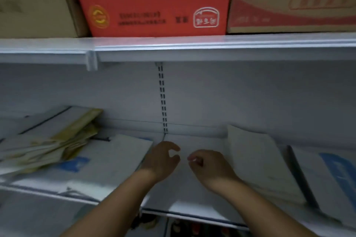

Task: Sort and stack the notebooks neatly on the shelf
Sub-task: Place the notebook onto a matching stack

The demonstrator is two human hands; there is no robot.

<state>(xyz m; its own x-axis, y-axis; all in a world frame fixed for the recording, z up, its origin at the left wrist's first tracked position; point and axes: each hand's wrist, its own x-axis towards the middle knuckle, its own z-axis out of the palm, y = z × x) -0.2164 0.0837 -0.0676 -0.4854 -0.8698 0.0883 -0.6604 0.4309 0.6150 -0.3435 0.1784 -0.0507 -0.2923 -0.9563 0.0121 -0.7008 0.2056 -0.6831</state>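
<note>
Both my hands reach over the middle of the white shelf [192, 140]. My left hand [163, 159] has loosely curled fingers and holds nothing. My right hand [208, 165] also hangs with curled fingers and nothing in it. Left of my hands lies a white notebook with a blue label [96, 165], flat on the shelf. On it, further left, is a messy pile of yellowish and white notebooks [63, 140]. To the right lies a stack of white notebooks [258, 161], and beyond it another notebook with a blue label [331, 175].
The upper shelf [192, 48] carries a red carton [154, 2] between two brown cartons [298, 0]. A slotted upright [162, 98] runs down the back wall. Below the shelf's front edge, dark goods show on a lower level [183, 227].
</note>
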